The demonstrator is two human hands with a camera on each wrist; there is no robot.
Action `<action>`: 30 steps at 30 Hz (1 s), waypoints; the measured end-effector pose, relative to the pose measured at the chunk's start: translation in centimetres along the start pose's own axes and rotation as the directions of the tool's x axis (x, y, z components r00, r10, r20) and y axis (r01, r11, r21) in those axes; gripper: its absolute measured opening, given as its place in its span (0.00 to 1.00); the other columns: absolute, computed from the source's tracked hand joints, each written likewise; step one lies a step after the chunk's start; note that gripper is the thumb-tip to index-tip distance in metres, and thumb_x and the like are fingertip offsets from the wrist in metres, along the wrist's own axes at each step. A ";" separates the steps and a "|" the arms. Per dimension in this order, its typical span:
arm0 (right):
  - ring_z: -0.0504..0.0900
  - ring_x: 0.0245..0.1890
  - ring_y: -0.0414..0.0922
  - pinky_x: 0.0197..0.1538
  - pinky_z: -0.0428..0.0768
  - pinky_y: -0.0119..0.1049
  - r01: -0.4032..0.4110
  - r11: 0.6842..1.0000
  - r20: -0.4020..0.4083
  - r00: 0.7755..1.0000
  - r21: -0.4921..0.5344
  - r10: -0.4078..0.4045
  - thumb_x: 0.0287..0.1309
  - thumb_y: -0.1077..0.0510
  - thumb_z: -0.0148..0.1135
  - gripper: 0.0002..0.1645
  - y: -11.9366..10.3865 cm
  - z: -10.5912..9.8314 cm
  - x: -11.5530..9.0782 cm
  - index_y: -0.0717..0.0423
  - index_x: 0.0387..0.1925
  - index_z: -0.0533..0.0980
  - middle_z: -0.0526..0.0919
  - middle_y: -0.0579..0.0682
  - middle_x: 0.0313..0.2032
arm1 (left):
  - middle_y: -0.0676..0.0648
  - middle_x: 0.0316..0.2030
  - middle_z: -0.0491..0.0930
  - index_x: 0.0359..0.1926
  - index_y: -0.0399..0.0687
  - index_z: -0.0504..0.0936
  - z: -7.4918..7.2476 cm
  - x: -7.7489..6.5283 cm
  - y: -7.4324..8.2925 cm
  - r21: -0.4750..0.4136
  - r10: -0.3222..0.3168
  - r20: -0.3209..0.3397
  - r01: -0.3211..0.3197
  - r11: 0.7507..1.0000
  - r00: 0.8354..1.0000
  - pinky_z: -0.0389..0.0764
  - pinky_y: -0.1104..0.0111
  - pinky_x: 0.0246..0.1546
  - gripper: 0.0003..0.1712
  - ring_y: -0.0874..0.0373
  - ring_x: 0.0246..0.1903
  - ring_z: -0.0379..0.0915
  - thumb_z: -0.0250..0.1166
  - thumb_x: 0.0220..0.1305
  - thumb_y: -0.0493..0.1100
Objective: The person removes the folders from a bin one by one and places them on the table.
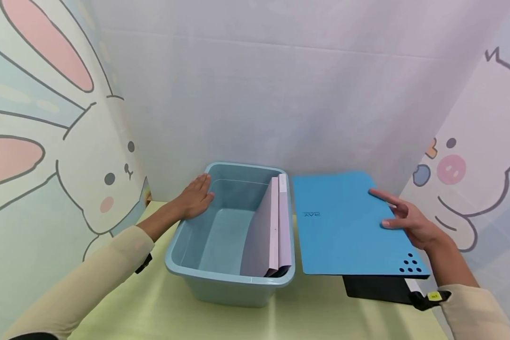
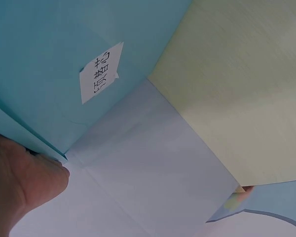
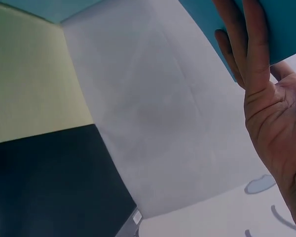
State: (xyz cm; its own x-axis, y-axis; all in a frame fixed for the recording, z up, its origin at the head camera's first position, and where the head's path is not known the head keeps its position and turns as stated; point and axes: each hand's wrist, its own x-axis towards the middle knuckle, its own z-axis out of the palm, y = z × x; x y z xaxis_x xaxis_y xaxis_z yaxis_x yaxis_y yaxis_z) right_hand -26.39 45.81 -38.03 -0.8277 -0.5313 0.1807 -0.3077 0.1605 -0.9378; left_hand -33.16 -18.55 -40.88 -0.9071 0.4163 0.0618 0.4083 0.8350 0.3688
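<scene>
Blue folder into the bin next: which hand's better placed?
Right, likely: the right hand holds the blue folder beside the bin; the left hand rests on the bin's left rim.

tub (image 1: pixel 229 279): 1 | lilac folders (image 1: pixel 258 236) (image 1: pixel 284 226): 2 | blue folder (image 1: pixel 344 236): 1 | black flat item (image 1: pixel 376 289): 1 | hands (image 1: pixel 197 197) (image 1: pixel 413 224): 2 | cartoon animals (image 1: pixel 97 160) (image 1: pixel 484 141): 2

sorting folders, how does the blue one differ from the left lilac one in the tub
The right hand holds the blue folder with its broad cover toward the head camera; the left lilac folder stands on edge in the tub. The blue folder's cover bears dark lettering and dots; the left lilac folder's visible side looks plain. Both have flat, broad sides.
</scene>
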 end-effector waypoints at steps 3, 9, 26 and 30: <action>0.26 0.92 0.44 0.79 0.53 0.24 -0.036 0.999 -0.020 0.999 0.001 0.036 0.78 0.72 0.56 0.48 0.7 -0.2 -0.4 0.57 0.92 0.52 0.52 0.33 0.90 | 0.21 0.89 0.39 0.86 0.16 0.41 0.1 0.0 -0.1 0.001 0.004 -0.006 -0.004 1.000 1.000 0.41 0.35 0.91 0.42 0.24 0.90 0.34 0.38 0.92 0.47; 0.12 0.89 0.64 0.90 0.29 0.54 -0.155 0.987 -0.044 0.987 0.036 0.156 0.76 0.72 0.60 0.51 2.0 0.2 -0.8 0.52 0.92 0.53 0.46 0.34 0.92 | 0.22 0.89 0.38 0.86 0.17 0.41 0.1 0.0 -0.1 0.006 -0.003 0.002 0.003 1.000 1.000 0.41 0.36 0.91 0.42 0.25 0.91 0.33 0.38 0.92 0.48; 0.81 0.51 0.27 0.46 0.89 0.38 -0.347 0.931 0.000 0.937 -0.117 0.349 0.72 0.64 0.73 0.63 7.6 3.6 0.6 0.57 0.93 0.43 0.37 0.77 0.89 | 0.20 0.89 0.40 0.86 0.16 0.43 0.0 -0.1 0.0 0.019 0.006 -0.012 -0.006 1.000 1.000 0.42 0.35 0.91 0.41 0.24 0.90 0.35 0.39 0.91 0.47; 0.77 0.44 0.43 0.31 0.77 0.39 -0.367 0.907 -0.046 0.930 -0.208 0.365 0.70 0.60 0.77 0.63 8.6 4.2 0.7 0.57 0.92 0.48 0.40 0.75 0.89 | 0.20 0.89 0.40 0.86 0.16 0.43 0.1 0.0 0.0 0.021 0.006 -0.008 -0.006 1.000 1.000 0.42 0.35 0.91 0.42 0.24 0.90 0.35 0.39 0.91 0.48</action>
State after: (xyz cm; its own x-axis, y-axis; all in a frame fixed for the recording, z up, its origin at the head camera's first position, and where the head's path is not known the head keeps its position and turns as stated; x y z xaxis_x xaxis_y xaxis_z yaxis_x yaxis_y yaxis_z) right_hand -27.61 43.36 -47.17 -0.9035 -0.3972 -0.1610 -0.0731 0.5130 -0.8553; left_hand -33.19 -18.52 -40.97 -0.9056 0.4182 0.0712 0.4154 0.8401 0.3489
